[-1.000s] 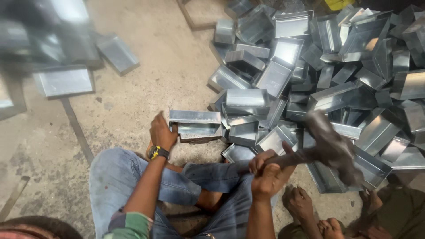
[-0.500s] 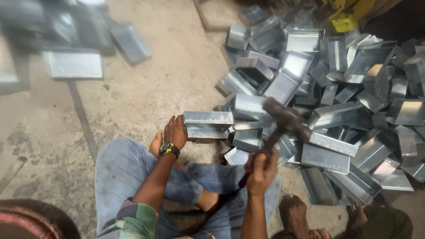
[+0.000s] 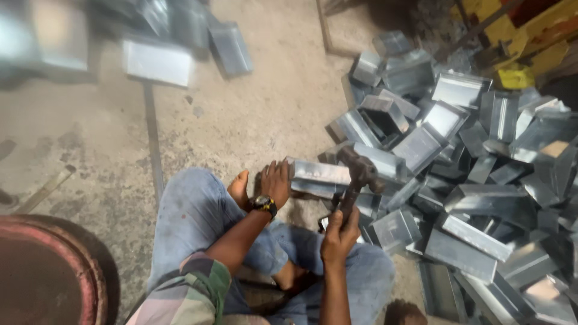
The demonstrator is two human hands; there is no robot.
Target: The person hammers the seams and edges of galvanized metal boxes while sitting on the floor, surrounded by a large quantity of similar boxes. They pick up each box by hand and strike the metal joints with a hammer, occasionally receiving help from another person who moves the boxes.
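From the left edge of the floor [image 3: 253, 114] I see a round rust-red drum rim [image 3: 54, 265], then a flat metal strip [image 3: 153, 138] running away across the concrete toward a few loose folded sheets [image 3: 158, 61] near the far edge. My left hand [image 3: 276, 183] lies flat, fingers spread, pressing down the near end of a folded metal channel [image 3: 322, 177] (a wristwatch [image 3: 265, 204] sits just behind it). The channel's long axis runs left to right, stretching away from that hand toward the heap. My right hand [image 3: 340, 232] is clenched round the handle of a hammer [image 3: 360, 171], whose head sits right over the middle of the channel, touching or just above it; I cannot tell which. So the left hand is the nearer one to the piece, at its end, and the hammer comes at it from the near side. To the right, the pile of galvanised pieces [image 3: 469, 180] crowds against the channel's far end, with some yellow objects [image 3: 515, 78] at the far right corner.
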